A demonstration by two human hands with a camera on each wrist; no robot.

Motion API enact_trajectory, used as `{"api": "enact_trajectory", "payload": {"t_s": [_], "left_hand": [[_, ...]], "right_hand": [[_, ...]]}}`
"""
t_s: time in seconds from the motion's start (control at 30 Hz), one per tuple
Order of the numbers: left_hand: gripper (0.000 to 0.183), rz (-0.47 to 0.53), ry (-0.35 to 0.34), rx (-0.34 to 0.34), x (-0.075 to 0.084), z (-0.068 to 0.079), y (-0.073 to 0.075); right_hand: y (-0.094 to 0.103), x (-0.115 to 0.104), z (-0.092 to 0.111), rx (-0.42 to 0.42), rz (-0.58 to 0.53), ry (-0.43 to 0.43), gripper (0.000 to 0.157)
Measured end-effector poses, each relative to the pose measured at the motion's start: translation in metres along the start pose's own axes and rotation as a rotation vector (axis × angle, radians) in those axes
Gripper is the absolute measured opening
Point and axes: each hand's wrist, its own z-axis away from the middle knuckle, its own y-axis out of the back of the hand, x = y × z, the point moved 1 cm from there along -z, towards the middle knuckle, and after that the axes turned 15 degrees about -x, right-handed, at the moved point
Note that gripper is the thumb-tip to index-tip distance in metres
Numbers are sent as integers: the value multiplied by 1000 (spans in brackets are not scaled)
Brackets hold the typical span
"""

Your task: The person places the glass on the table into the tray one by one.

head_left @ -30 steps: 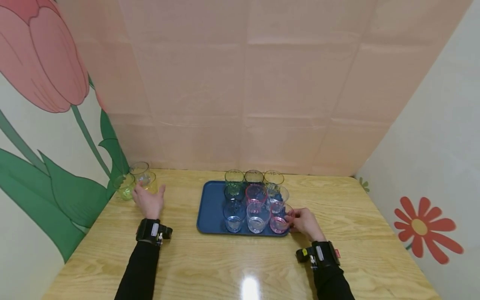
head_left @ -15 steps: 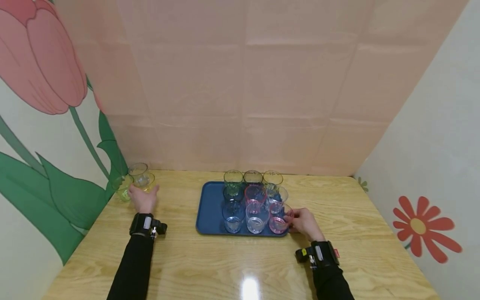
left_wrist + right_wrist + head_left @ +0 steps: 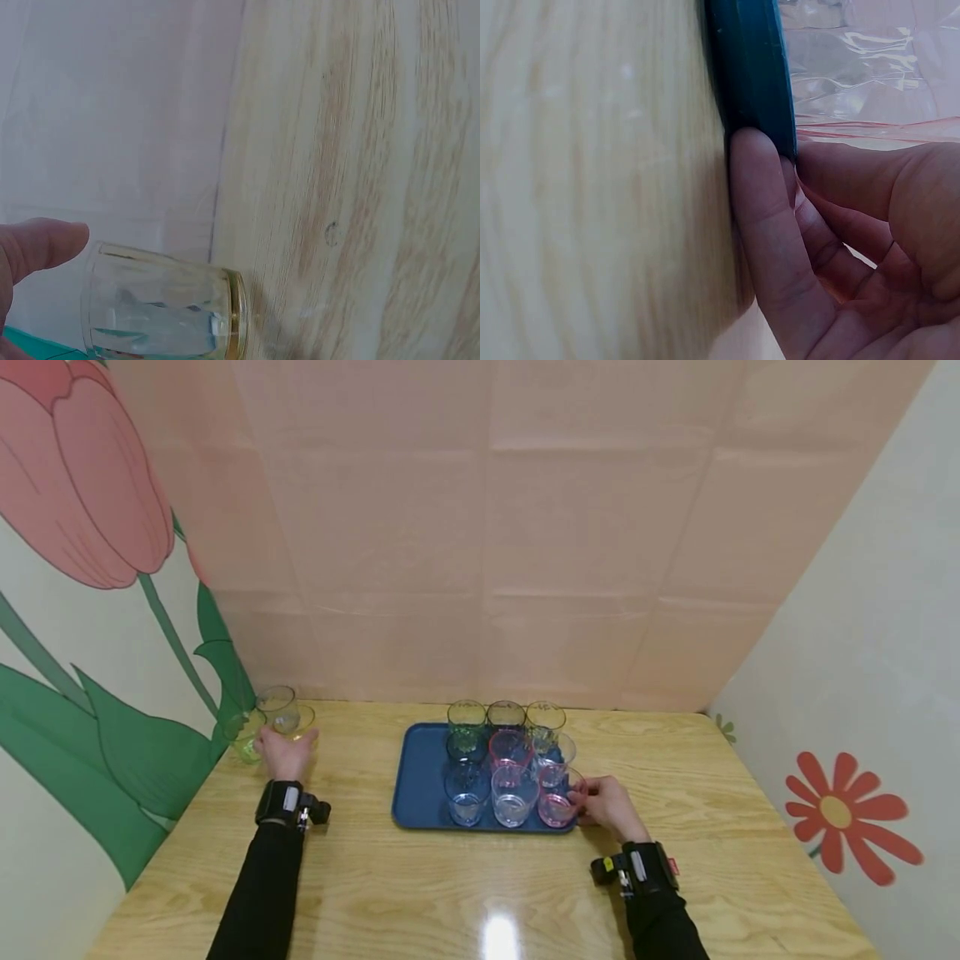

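Observation:
At the table's far left my left hand (image 3: 285,753) is at a yellow drinking glass (image 3: 303,720). In the left wrist view its thumb (image 3: 49,244) is spread just off the rim of that glass (image 3: 161,304); the other fingers are mostly hidden. A green-yellow glass (image 3: 246,739) and a clear glass (image 3: 277,708) stand beside it. My right hand (image 3: 611,806) pinches the near right corner of a blue tray (image 3: 420,785), thumb above and a finger (image 3: 769,217) beneath the rim. A pink glass (image 3: 557,806) stands on the tray next to the fingertips.
Several more glasses stand in rows on the tray, including a blue one (image 3: 467,802), a clear one (image 3: 512,802) and a dark one (image 3: 506,714). The wooden table (image 3: 420,893) meets a pinkish covered wall (image 3: 480,568) at the back.
My left hand has shifted slightly left and toward me beside the yellow glass. The right hand stays at the tray corner, and the glasses on the tray keep their places.

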Motion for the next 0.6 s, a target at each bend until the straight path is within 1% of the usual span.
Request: {"api": "enact_trajectory", "payload": {"t_s": [0.1,0.33,0.47,0.6], "left_hand": [[90,-13,-9,-20,0,-3,0],[95,-68,-44,-72,0,-17,-1],[96,-34,-45,-92,-1,-23,-2],[96,-7,-46,-90,-4,-27,-3]], "right_hand": [[0,0,0,-2,-6,0,10],[1,1,1,4,-13,6,10],[0,0,1,4,-19,5,9],[0,-1,1,9,-26,-9,8]]}}
